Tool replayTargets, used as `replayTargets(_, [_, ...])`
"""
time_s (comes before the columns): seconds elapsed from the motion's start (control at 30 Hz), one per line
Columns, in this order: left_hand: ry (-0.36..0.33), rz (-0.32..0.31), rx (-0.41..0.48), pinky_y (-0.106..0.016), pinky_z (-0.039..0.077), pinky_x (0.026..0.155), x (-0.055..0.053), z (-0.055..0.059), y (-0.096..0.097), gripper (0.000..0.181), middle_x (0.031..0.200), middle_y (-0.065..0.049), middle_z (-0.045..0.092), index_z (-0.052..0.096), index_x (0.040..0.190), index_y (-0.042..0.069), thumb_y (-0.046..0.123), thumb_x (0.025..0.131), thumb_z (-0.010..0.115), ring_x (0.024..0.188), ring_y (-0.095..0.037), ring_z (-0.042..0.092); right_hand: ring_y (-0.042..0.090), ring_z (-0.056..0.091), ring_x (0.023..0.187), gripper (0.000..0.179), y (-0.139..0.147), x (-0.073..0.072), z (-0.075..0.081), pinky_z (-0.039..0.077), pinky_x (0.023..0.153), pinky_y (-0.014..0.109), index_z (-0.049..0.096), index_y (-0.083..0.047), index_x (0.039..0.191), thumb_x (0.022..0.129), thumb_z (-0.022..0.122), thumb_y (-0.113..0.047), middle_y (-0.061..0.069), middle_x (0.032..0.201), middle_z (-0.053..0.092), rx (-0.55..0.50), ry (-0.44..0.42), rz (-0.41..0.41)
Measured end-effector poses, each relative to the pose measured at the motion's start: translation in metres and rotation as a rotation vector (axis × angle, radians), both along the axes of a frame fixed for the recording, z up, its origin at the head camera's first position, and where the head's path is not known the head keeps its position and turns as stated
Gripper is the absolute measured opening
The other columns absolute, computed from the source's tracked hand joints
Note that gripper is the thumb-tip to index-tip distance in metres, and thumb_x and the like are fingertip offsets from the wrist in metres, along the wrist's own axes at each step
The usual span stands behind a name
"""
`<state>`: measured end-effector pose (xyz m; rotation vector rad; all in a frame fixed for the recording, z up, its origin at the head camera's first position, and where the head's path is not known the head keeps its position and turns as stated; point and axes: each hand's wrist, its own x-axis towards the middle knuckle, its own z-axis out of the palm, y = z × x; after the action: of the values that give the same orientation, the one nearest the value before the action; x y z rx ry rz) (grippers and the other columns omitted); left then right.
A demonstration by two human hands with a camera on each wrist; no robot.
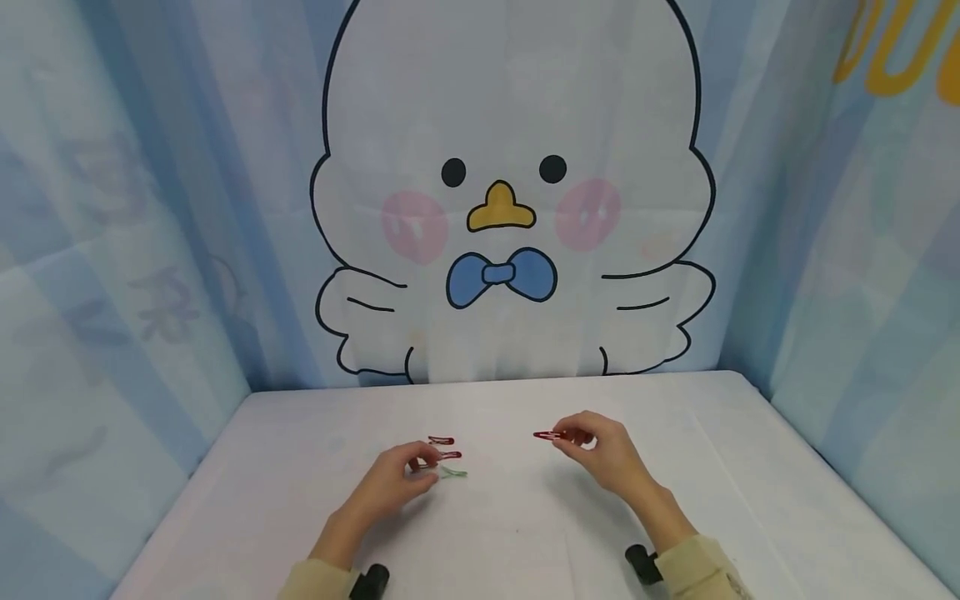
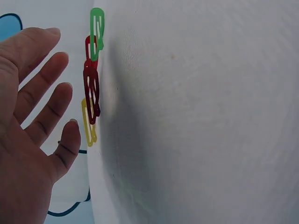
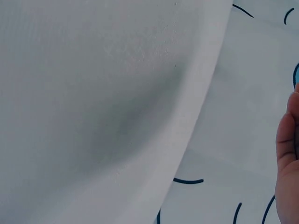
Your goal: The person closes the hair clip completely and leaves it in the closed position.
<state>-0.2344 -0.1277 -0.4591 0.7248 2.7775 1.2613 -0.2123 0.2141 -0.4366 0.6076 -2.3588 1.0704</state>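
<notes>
Right hand [image 1: 611,454] had one red hair clip [image 1: 546,435] pinched at its fingertips, lifted just above the white table [image 1: 750,467], clip end pointing toward the middle. The right wrist view caught only the hand's edge, no clip, so the grip reads from the head view alone.

Left hand [image 1: 397,477] held nothing: fingers loosely spread in the left wrist view, hovering just beside the cluster of clips. That cluster held a green clip [image 2: 97,32], two red clips [image 2: 91,86] and a yellow clip [image 2: 88,123], lying close together and partly overlapping at the table centre-left. In the head view the yellow one was mostly hidden by the fingers.

Progress, as a judgement: one clip was separated and in hand, four were on the table and untouched. So early stage, most of the pile left.

The held clip sat well apart from the cluster, right of centre. Cartoon duck backdrop [image 1: 510,208] stood behind the table.
</notes>
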Motion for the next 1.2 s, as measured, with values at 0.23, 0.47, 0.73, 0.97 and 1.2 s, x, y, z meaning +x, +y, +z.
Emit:
replayTargets(0.23, [-0.007,-0.018,-0.015,-0.04,0.048,0.082,-0.005,-0.004,0.003,0.019,0.099,0.003,0.065,0.069,0.107,0.009,0.005,0.089,0.075,0.091,-0.018,0.056,0.012,0.057,0.077,0.02,0.008,-0.008,-0.004,0.051,0.07,0.03,0.075,-0.013,0.096,0.082,0.082,-0.001,-0.011,0.084,0.064,0.024,-0.107,-0.048])
replayTargets(0.47, [0.047,-0.058,0.003,-0.043,0.048,0.083,-0.012,-0.006,0.005,0.018,0.1,-0.001,0.067,0.069,0.105,0.007,0.004,0.088,0.076,0.091,-0.022,0.057,0.012,0.057,0.076,0.018,0.015,-0.018,-0.011,0.05,0.069,0.027,0.075,-0.012,0.095,0.082,0.082,-0.001,-0.01,0.084,0.065,0.039,-0.136,-0.049])
replayTargets(0.73, [0.033,-0.108,-0.043,-0.045,0.048,0.088,-0.025,0.0,0.009,0.019,0.104,-0.002,0.066,0.069,0.101,0.009,0.001,0.086,0.076,0.097,-0.023,0.057,0.015,0.054,0.076,0.015,0.025,-0.033,-0.014,0.047,0.068,0.028,0.075,-0.011,0.097,0.085,0.08,-0.004,-0.006,0.084,0.064,0.057,-0.255,-0.103])
replayTargets(0.97, [-0.004,-0.124,-0.112,-0.048,0.048,0.096,-0.032,-0.002,0.012,0.021,0.114,-0.003,0.068,0.07,0.101,0.011,0.002,0.084,0.079,0.107,-0.025,0.058,0.017,0.053,0.076,0.012,0.032,-0.045,-0.011,0.046,0.066,0.029,0.074,-0.01,0.098,0.087,0.079,-0.008,-0.003,0.084,0.064,0.084,-0.326,-0.127])
replayTargets(1.2, [0.002,-0.103,-0.185,-0.049,0.046,0.097,-0.03,-0.004,0.016,0.02,0.113,-0.003,0.069,0.071,0.1,0.011,0.005,0.083,0.081,0.108,-0.026,0.057,0.017,0.052,0.076,0.009,0.036,-0.056,-0.017,0.044,0.067,0.03,0.074,-0.01,0.096,0.088,0.078,-0.008,-0.002,0.083,0.062,0.118,-0.396,-0.123])
